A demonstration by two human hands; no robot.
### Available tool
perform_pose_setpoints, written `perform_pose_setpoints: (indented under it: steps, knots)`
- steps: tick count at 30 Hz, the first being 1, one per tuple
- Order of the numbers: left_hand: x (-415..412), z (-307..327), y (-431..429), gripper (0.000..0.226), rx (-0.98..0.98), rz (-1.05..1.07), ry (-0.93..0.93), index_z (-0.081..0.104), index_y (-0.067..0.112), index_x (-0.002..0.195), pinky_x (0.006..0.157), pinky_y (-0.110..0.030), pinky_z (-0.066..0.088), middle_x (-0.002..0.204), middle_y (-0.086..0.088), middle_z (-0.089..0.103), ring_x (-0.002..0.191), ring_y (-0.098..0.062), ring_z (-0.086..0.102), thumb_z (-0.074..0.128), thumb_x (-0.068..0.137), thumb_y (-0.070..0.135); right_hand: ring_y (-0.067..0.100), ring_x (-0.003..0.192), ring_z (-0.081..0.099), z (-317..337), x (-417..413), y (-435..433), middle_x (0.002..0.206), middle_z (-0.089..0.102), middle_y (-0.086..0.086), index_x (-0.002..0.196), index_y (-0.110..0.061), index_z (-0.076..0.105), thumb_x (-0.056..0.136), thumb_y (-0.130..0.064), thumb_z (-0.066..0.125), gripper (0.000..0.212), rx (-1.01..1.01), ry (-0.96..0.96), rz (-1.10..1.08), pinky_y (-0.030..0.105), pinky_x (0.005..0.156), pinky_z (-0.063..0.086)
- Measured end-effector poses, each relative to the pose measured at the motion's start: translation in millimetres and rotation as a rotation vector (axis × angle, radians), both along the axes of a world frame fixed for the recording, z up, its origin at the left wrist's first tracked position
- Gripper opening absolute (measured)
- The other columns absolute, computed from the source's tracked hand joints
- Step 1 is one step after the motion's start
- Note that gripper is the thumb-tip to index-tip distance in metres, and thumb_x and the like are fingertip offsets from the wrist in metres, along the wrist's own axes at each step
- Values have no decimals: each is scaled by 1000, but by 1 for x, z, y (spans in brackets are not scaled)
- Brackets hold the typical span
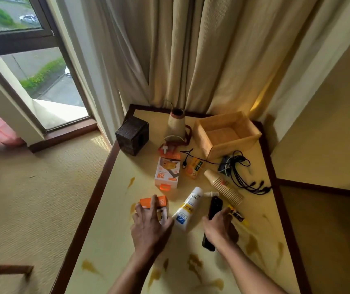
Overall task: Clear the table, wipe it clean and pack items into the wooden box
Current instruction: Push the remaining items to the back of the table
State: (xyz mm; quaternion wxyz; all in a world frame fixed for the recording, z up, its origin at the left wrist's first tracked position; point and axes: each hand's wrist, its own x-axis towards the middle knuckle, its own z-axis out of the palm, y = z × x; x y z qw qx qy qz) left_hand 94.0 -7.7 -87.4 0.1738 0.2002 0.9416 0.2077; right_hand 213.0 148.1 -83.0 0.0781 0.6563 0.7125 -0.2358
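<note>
My left hand (149, 222) lies on a small orange and white box (156, 203) near the table's left edge, fingers spread over its top and thumb at its side. My right hand (220, 228) grips a long black remote (213, 211) around its middle. Between the hands lies a white and yellow tube (187, 207). An open, empty wooden box (226, 135) stands at the back right. Brown stains (194, 263) spot the pale table top (114, 240) in front.
A taller orange and white box (166, 174), a yellow packet (193, 167), a stack of paper cups (222, 185), black cables (243, 175), a yellow marker (238, 216), a vase (176, 126) and a dark cube box (132, 134) crowd the table. Curtains hang behind; carpet lies left.
</note>
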Motion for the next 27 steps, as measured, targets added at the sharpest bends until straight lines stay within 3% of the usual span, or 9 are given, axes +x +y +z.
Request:
perform_pose_setpoints:
  steps: [3,7,9,12,16,19,23,27]
  knots:
    - [-8,15,18,85,233,73,-108,16,47,159,98,-47,54,152,-9,31,132,-31,47,56,86,65,28,84,64,17,7,7,108,60,4,116,-15,40,87,-46,56,46,21,79,43,36,67,51]
    - [-18,41,55,80,600,125,-336,26,58,152,93,-49,59,130,-2,34,108,-24,54,62,81,63,23,81,64,45,21,36,100,58,0,109,-21,40,88,-53,59,43,17,235,96,33,62,49]
    - [-23,54,77,79,640,63,-349,29,55,153,93,-49,60,134,0,36,116,-26,53,66,83,60,20,78,65,56,24,58,98,56,-2,109,-25,38,87,-57,61,45,24,325,92,33,59,49]
    - [-29,67,123,86,551,-132,-257,29,44,156,100,-52,54,150,2,35,129,-26,45,69,81,60,20,78,65,57,24,106,97,58,-3,111,-23,42,88,-47,66,41,31,414,49,37,61,53]
    - [-24,77,187,60,414,-482,-5,39,36,140,96,-40,46,148,1,36,119,-17,40,65,88,51,30,89,65,36,19,178,110,58,10,112,-18,42,88,-37,68,40,44,393,29,47,72,59]
    - [-24,62,226,66,251,-704,190,36,33,143,102,-49,47,153,-1,32,128,-28,44,66,86,44,36,95,62,18,15,215,114,55,15,116,-12,44,88,-39,64,44,65,288,80,49,75,56]
    - [-24,41,263,79,38,-853,286,32,28,152,112,-52,41,163,-5,21,145,-34,29,71,84,41,39,105,57,-4,11,240,121,49,16,122,-11,43,92,-43,64,49,93,192,166,42,71,45]
    - [-20,24,275,76,8,-961,390,42,21,151,116,-54,34,162,-14,31,146,-38,32,72,83,35,36,109,55,-20,14,247,122,50,15,126,-12,45,93,-43,65,50,140,241,197,44,75,48]
